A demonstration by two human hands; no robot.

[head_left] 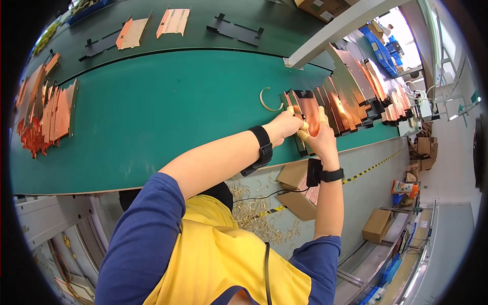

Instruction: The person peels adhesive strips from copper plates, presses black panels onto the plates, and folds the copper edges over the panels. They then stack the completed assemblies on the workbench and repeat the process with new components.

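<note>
My left hand [285,125] and my right hand [322,141] are close together at the right part of the green table [168,112]. Both wear yellowish finger covers. Between them is a bent copper-coloured metal plate [309,108] with dark ends. My right hand grips its near right side, thumb and fingers closed round the edge. The left fingers are pinched at its left edge; what lies exactly under their tips is hidden. A curled pale strip [271,99] lies on the table just left of the plate.
Copper-coloured plates [340,104] stand in a row at right; another stack [57,114] stands far left. Dark brackets [235,30] and copper plates [174,22] lie on the far dark surface. A white post [330,36] rises behind. Curled strips [264,223] and an open carton [299,203] are on the floor.
</note>
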